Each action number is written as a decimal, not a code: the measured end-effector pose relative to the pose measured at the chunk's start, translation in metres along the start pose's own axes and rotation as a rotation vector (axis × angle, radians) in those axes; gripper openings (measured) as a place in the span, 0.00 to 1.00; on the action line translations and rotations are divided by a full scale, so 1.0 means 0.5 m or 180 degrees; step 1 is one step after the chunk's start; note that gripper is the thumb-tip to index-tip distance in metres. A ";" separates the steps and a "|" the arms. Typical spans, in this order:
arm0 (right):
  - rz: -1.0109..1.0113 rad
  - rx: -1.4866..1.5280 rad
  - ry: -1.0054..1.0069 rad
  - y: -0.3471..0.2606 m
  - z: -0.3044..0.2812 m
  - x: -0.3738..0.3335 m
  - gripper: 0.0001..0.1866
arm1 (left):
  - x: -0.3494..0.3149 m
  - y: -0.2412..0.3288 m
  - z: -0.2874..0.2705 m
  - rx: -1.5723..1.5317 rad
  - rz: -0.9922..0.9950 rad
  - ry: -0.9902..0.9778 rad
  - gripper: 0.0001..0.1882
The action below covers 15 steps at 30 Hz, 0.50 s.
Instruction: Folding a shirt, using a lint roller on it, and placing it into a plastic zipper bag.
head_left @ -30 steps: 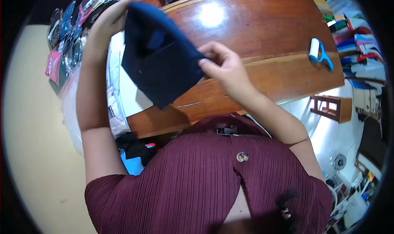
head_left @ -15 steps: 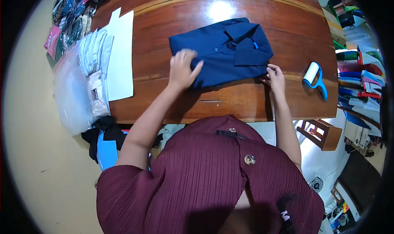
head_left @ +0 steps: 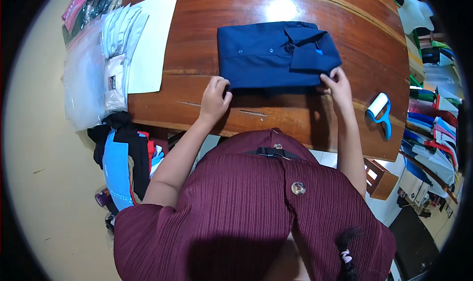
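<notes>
On the surface (head_left: 194, 49), the right hand (head_left: 340, 89) pinches an already folded navy button-up shirt (head_left: 261, 66), the left hand (head_left: 215, 101) gripping indiscernibly.

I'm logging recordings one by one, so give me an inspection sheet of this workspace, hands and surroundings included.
Surface: brown wooden table, glossy, reflecting light.
Job's things: dark blue shirt, folded, front up, collar toward the right.
Clutter: white sheet and clear plastic bag at left; white roller with blue handle at right.
Hands: left hand at the shirt's near left corner, right hand at its near right; grip unclear.
Cables: nothing seen.
Surroundings: light blue cloth below the table's left end; wooden stool at lower right.
</notes>
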State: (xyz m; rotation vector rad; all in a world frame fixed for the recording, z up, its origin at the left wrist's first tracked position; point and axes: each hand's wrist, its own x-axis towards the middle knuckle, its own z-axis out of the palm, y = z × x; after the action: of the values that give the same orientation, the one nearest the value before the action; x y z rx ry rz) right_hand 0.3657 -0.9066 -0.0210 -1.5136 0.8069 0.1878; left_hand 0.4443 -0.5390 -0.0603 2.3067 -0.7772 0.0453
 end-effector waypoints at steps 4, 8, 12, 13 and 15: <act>-0.1689 0.1089 0.0217 -0.019 0.011 0.000 0.17 | -0.010 0.008 -0.004 -0.0206 -0.0422 0.0362 0.18; -0.1471 -0.0896 0.1273 0.097 0.005 0.054 0.19 | -0.016 -0.004 0.021 0.0211 -0.0191 0.0086 0.19; -0.2073 -0.1213 0.2032 0.106 0.047 0.013 0.23 | -0.006 0.000 0.021 0.0719 0.0057 -0.0088 0.20; -0.2771 -0.1722 0.2571 0.097 0.062 -0.006 0.23 | -0.006 0.001 0.016 0.0762 0.0073 -0.0104 0.20; -0.3166 -0.2295 0.1886 0.090 0.085 -0.053 0.23 | 0.005 0.004 0.010 0.0832 0.0302 -0.0074 0.20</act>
State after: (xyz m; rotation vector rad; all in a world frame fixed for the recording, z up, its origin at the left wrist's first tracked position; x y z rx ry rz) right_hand 0.3348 -0.8530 -0.0482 -2.5395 0.3312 -0.8250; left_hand 0.4443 -0.5446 -0.0625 2.5170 -0.9398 0.1722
